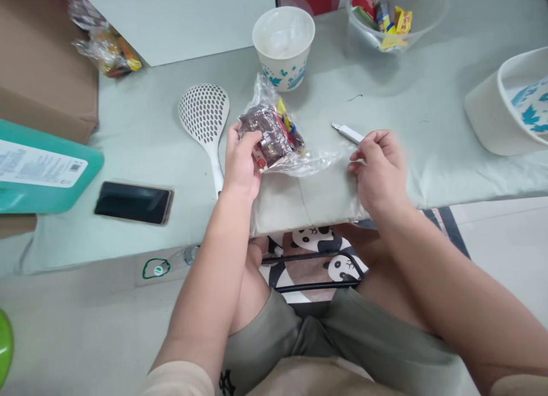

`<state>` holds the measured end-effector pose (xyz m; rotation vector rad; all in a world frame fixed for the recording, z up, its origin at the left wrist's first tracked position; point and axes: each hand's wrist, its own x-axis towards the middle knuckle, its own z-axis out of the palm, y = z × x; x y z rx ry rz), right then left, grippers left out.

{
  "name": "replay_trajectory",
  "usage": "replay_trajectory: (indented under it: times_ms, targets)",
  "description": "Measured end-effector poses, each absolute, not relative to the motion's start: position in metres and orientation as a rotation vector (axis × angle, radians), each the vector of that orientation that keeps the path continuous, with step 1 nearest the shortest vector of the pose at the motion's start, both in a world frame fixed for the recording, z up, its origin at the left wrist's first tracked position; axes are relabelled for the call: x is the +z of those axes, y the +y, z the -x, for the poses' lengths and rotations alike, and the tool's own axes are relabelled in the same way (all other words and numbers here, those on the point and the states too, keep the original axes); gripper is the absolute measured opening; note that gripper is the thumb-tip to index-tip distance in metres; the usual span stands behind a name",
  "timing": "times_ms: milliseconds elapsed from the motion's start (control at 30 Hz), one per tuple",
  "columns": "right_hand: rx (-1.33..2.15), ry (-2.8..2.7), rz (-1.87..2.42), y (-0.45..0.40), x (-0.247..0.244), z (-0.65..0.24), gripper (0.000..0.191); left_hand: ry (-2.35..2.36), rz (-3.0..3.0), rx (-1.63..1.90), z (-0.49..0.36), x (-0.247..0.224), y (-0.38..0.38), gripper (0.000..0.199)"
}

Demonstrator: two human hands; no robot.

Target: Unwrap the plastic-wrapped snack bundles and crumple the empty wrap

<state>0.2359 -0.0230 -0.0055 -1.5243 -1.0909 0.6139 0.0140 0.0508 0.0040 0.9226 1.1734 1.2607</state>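
Observation:
My left hand (244, 156) is closed on the near left side of a clear plastic bag (306, 165). Dark brown wrapped snacks (268, 133) and a few red, yellow and blue wrappers show inside it. The bag's loose end spreads to the right over the table edge. My right hand (381, 170) has its fingers pinched at the near end of a slim white utility knife (347, 132); its metal tip points left, towards the bag but apart from it. Beside my left hand lies a white slotted skimmer (205, 113), its handle partly behind my wrist.
A patterned paper tub (282, 51) stands behind the bag. A clear bowl (419, 28) of wrapped snacks is at the back right, a white bin (488, 113) at the right. On the left are a phone (133, 202), a green jug (81, 173), a cardboard box (47, 59) and bagged snacks (109, 51).

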Motion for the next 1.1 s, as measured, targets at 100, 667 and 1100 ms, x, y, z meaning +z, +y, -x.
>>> replay_trajectory:
  times_ms: [100, 667, 1100]
  targets:
    - [0.421, -1.267, 1.512, -0.029, 0.008, -0.235, 0.012, 1.147, -0.975, 1.178, -0.021, 0.009, 0.045, 0.037]
    - [0.481, -1.866, 1.604, -0.031, 0.009, -0.211, 0.034, 1.485, -1.800, 1.158, -0.016, 0.025, 0.022, 0.018]
    - [0.633, -1.285, 1.620, -0.024, 0.017, -0.213, 0.013, 1.432, -1.945, 0.985, -0.029, 0.024, 0.019, 0.017]
